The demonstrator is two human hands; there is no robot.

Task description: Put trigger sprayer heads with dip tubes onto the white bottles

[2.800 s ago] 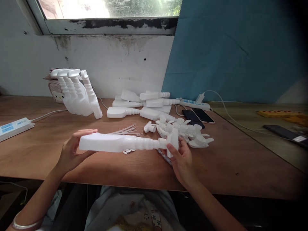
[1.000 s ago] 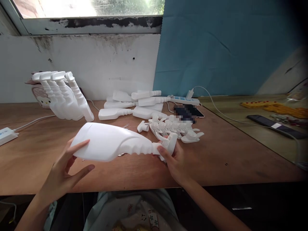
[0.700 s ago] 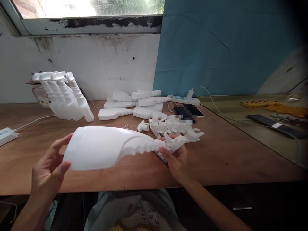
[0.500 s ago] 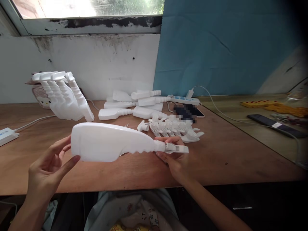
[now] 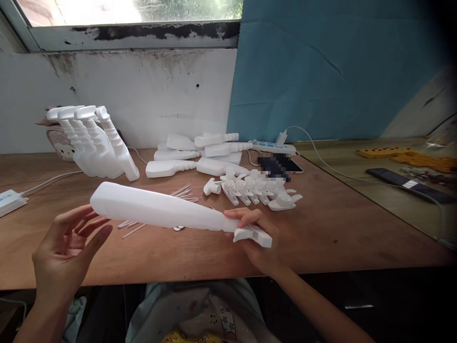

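A white spray bottle (image 5: pixel 157 206) lies on its side in the air above the table, turned so its narrow edge faces me. My right hand (image 5: pixel 260 238) is closed around its neck and the white trigger spray head (image 5: pixel 254 234). At the bottle's base end, my left hand (image 5: pixel 67 243) has its fingers apart and curved; whether a fingertip touches the bottle I cannot tell. Beneath and behind the bottle are thin white tubes (image 5: pixel 183 193). Several white trigger heads (image 5: pixel 250 186) lie grouped just beyond my right hand, with a single one (image 5: pixel 212 186) beside them.
Several white bottles (image 5: pixel 171 167) lie piled by the wall. More white bottles (image 5: pixel 94 147) lean together at the left before a pink pouch (image 5: pixel 59 140). A power strip (image 5: pixel 273 147), a phone (image 5: pixel 293 164) and cables stand at the back right; another white strip (image 5: pixel 12 201) is far left.
The bottle has rolled from its broad side to its narrow edge, its base shifting left. My left hand has loosened and moved slightly left. The thin tubes now show.
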